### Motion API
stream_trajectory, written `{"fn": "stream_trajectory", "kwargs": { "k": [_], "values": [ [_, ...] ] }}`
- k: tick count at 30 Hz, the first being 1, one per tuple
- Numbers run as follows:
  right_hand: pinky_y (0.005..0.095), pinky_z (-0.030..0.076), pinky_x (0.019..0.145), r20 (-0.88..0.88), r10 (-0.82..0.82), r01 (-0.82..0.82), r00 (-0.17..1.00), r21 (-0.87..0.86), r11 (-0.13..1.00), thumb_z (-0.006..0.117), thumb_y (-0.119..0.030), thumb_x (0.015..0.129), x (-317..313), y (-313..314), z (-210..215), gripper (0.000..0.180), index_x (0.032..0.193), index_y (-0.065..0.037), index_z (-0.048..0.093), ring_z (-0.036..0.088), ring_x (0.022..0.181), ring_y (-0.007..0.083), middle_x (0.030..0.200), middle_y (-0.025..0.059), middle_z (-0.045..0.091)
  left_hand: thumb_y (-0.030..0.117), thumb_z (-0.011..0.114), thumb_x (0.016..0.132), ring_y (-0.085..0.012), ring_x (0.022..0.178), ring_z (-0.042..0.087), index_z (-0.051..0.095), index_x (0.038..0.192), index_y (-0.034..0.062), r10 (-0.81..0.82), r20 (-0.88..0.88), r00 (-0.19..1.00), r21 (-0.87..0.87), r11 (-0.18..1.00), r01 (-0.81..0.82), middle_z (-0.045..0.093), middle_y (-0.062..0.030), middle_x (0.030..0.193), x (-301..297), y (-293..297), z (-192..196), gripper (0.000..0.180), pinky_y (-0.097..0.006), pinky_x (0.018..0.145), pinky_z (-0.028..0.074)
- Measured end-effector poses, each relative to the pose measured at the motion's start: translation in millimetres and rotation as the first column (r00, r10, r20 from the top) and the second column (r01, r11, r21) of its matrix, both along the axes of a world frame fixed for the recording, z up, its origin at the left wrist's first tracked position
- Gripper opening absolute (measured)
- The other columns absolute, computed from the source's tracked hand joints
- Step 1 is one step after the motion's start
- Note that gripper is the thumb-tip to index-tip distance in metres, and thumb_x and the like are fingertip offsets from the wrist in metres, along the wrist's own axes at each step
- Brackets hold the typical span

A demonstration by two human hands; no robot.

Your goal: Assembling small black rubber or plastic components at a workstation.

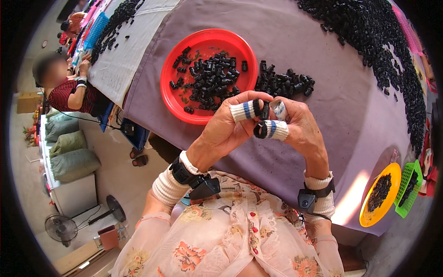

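My left hand (226,125) and my right hand (302,128) meet above the purple cloth, fingertips pinched together. Between them is a small black plastic cylinder-shaped piece (265,111), partly covered by the fingers. White knitted finger sleeves with blue and black bands wrap fingers on both hands, and a right-hand finger has a whitish wrapping. Just beyond my left hand lies a red round tray (170,99) holding many similar black pieces (212,76) and some green bits. A loose pile of black pieces (286,82) rests on the cloth beside the tray, beyond my right hand.
A large heap of black pieces (369,32) covers the far right of the table (272,21). A yellow tray (394,180) and a green basket (416,189) stand at the right edge. At left, a person (69,87) sits by a pale-covered table; a fan (61,228) stands behind.
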State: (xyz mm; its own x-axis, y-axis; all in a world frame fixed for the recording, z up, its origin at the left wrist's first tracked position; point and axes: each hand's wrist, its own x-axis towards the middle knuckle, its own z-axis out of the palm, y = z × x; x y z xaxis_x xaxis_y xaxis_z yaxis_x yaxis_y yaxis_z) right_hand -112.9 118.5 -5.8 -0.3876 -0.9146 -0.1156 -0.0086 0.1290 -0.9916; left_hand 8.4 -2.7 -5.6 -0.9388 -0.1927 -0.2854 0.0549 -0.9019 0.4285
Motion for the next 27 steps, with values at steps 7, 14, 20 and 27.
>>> {"fn": "stream_trajectory", "kwargs": {
  "k": [7,14,20,27],
  "values": [
    [0.0243,0.033,0.049,0.039,0.007,-0.006,0.999,-0.019,1.000,0.076,-0.029,0.066,0.3,0.5,1.2,0.036,0.068,-0.005,0.050,0.038,0.055,0.0067,0.058,-0.0036,0.044,0.011,0.055,0.086,-0.0114,0.079,0.061,0.055,0.107,-0.0022,-0.001,0.008,1.000,-0.050,0.999,0.002,0.062,-0.0076,0.090,-0.6,0.7,0.8,0.024,-0.024,0.073,0.051],
    [0.0260,0.034,0.048,-0.027,0.024,-0.025,0.999,-0.022,0.999,0.076,-0.031,0.065,0.0,0.4,-0.8,0.038,0.069,-0.003,0.051,0.039,0.054,0.0086,0.057,-0.0007,0.045,0.011,0.056,0.085,-0.0142,0.081,0.061,0.052,0.108,-0.0016,0.012,0.043,0.999,-0.100,0.995,-0.007,0.060,-0.0082,0.090,0.7,0.4,0.0,0.026,-0.027,0.072,0.052],
    [0.0271,0.035,0.048,-0.063,0.022,-0.023,0.998,-0.019,1.000,0.076,-0.033,0.064,1.0,-1.0,-1.5,0.039,0.069,-0.003,0.051,0.040,0.053,0.0096,0.056,0.0011,0.046,0.010,0.056,0.085,-0.0109,0.081,0.059,0.057,0.103,-0.0017,0.015,0.069,0.998,-0.170,0.986,-0.004,0.061,-0.0074,0.093,2.0,-0.1,3.6,0.021,-0.023,0.073,0.050],
    [0.0266,0.033,0.046,-0.066,0.030,-0.031,0.997,-0.003,1.000,0.076,-0.034,0.065,2.4,-0.4,-0.8,0.041,0.069,-0.002,0.051,0.037,0.052,0.0085,0.054,0.0001,0.042,0.012,0.058,0.084,-0.0117,0.079,0.061,0.057,0.101,0.0009,0.029,0.133,0.991,-0.253,0.968,0.006,0.062,-0.0062,0.089,2.6,-0.5,8.5,0.020,-0.025,0.071,0.051]
  ]
}}
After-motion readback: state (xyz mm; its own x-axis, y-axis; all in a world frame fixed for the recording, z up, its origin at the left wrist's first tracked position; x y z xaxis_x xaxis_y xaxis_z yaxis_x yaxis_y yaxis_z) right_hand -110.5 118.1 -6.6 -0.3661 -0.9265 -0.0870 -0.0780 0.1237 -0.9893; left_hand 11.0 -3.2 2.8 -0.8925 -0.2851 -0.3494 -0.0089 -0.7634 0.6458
